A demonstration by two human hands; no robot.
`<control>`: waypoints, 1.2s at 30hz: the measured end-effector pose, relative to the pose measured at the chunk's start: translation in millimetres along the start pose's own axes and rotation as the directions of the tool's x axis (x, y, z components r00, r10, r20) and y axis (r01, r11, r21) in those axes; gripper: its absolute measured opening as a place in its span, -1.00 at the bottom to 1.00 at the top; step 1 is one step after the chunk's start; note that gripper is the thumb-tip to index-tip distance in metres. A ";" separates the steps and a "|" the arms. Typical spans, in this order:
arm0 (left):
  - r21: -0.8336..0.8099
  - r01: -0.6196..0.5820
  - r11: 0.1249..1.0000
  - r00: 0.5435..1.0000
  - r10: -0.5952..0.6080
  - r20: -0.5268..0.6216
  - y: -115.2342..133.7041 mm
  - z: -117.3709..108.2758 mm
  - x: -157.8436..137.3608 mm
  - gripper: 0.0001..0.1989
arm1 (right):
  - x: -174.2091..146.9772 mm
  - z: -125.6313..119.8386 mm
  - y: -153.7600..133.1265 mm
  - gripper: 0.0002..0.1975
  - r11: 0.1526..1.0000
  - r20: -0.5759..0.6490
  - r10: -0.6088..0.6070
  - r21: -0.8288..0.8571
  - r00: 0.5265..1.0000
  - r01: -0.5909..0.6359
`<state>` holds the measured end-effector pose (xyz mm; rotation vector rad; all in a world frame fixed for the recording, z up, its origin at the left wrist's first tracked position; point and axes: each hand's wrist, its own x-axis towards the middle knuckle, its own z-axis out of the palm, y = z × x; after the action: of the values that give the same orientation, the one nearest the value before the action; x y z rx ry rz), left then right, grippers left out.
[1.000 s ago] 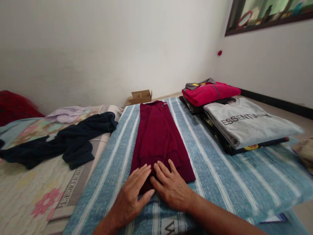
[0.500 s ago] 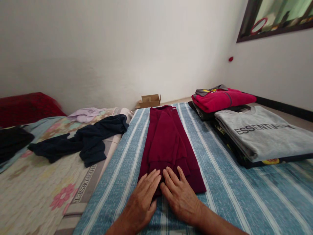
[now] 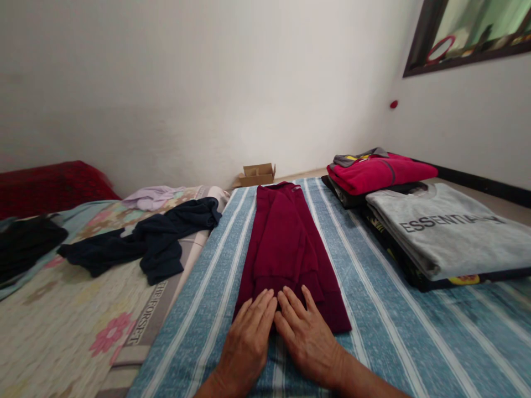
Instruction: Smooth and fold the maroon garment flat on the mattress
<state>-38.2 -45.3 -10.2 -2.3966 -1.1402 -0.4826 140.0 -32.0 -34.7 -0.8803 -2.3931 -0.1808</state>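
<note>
Pressing flat, both hands sit at the bottom centre of the frame: left hand (image 3: 248,342) and right hand (image 3: 309,337) lie side by side, fingers extended and close together, palms down on the near hem of the maroon shirt (image 3: 288,249). Neither hand pinches or grips anything.

Shirt lies in the middle of the frame on the blue striped sheet (image 3: 373,309), folded lengthwise into a narrow strip, sleeves tucked in, collar end toward the far wall.

Judgement: soft knit, light, limp; it would sag and lose its fold if lifted by one point. Best held at the hem corners, or with flat hands slid under the strip.

Right of frame: grey printed shirt (image 3: 448,232) on a folded stack, red folded garment (image 3: 377,171) behind it. Left: dark navy garment (image 3: 145,243) lying loose on the floral bedding (image 3: 62,326). Small cardboard box (image 3: 257,174) by the wall.
</note>
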 end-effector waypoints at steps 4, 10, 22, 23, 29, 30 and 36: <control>0.038 -0.013 0.999 1.000 0.013 -0.004 -0.7 -0.3 1.8 -0.47 | -1.6 1.2 0.6 -0.65 1.000 -0.021 -0.001 -0.002 1.000 0.001; 0.066 -0.015 0.998 1.000 0.016 -0.014 0.2 2.6 -1.8 -0.49 | -2.3 -3.6 -0.6 -0.62 0.999 0.003 0.027 -0.044 1.000 -0.027; 0.075 0.067 0.995 0.998 -0.066 -0.011 0.8 4.1 -0.7 -0.48 | -4.0 13.7 -6.4 -0.61 0.973 -0.167 0.083 -0.200 0.982 -0.116; 0.085 0.063 0.994 0.998 -0.063 -0.007 0.0 4.3 -0.5 -0.47 | -3.3 13.5 -5.9 -0.61 0.974 -0.169 0.083 -0.195 0.982 -0.115; 0.045 0.040 0.998 0.994 -0.045 0.098 -9.4 -4.4 10.7 -0.43 | 7.7 -1.7 1.9 -0.66 0.979 -0.178 0.047 -0.188 0.983 -0.081; 0.028 0.042 0.999 0.991 -0.046 0.129 -10.9 -7.7 15.3 -0.44 | 10.5 -5.8 4.4 -0.67 0.980 -0.166 0.034 -0.188 0.986 -0.065; -0.048 0.194 0.980 0.899 -0.158 0.409 -13.3 -45.3 61.8 -0.51 | 34.5 -42.2 19.4 -0.69 0.988 -0.064 0.023 -0.153 0.998 -0.033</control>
<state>-17.2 -22.2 61.0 -2.5539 -1.5516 -0.0878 150.9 -11.1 18.1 -0.9639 -2.3320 -0.3806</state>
